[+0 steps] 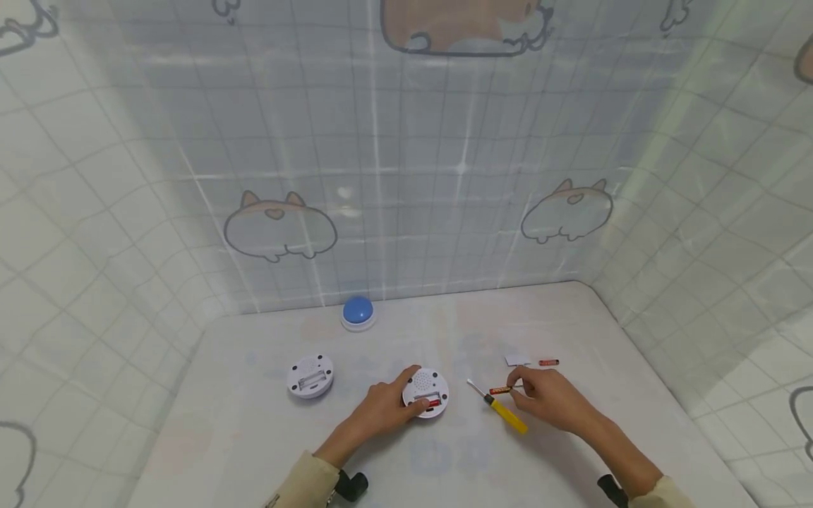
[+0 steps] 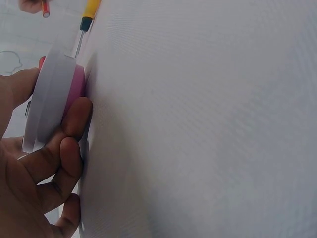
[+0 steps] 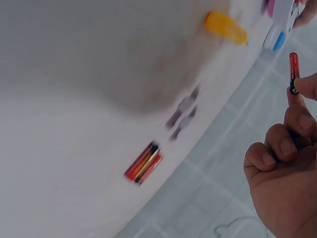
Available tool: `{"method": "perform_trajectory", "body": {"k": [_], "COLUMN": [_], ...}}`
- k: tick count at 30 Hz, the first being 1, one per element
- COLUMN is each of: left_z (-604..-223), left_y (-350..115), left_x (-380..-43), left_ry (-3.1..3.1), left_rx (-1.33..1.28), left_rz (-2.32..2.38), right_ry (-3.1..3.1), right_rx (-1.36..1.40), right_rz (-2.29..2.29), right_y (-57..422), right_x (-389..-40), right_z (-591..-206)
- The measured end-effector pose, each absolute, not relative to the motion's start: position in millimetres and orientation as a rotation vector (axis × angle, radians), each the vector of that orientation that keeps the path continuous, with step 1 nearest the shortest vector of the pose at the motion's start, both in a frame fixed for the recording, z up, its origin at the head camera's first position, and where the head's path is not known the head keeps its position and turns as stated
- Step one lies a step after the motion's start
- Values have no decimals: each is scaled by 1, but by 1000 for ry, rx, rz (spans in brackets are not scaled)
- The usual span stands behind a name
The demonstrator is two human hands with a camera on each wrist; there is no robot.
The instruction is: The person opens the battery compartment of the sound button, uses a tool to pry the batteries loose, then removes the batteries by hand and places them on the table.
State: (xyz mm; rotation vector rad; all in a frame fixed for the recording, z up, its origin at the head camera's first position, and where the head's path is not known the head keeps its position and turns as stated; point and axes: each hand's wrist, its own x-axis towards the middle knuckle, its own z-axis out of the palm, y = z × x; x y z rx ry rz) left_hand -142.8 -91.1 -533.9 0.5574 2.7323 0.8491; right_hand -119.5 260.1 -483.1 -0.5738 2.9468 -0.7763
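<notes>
My left hand (image 1: 384, 408) grips a round white button device (image 1: 424, 382), turned with its base up, by the rim. Its pink dome (image 2: 75, 91) faces the table in the left wrist view. One red battery (image 1: 434, 403) lies in its uncovered battery compartment, beside my thumb. In my right hand (image 1: 551, 397), thumb and fingertip pinch one end of a red and black battery (image 3: 294, 72), raised above the table. A screwdriver (image 1: 506, 413) with a yellow handle lies between the hands, its tip towards the back.
A second white device (image 1: 310, 376) rests base up on the left, its battery compartment uncovered. At the back stands a blue-domed button (image 1: 358, 311). Loose red batteries (image 3: 143, 163) and a small white piece (image 1: 517, 360) lie beyond my right hand. Patterned sheeting (image 1: 419, 169) encloses the table.
</notes>
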Motion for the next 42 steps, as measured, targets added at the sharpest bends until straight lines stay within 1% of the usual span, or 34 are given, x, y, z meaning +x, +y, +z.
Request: {"method": "perform_trajectory", "body": {"k": [7,17,31,42], "left_z": [-533,-533,-531,-531], "left_y": [-92,-91,-92,-92], "left_x": [-142,-142,-141,-142], "left_ry": [2723,2721,2718,2734], "left_rx": [542,528,526,582], "left_rz": [854,853,869,856], "right_ry": [2969,2907,2864,2806], "right_rx": [-474,-454,-176,-43], "right_rz": [-754,-817,-765,-790], "right_y": [282,313,348,361], "right_x": [-122,-118,-114,-116], "right_z": [-487,-499,-513,-519]}}
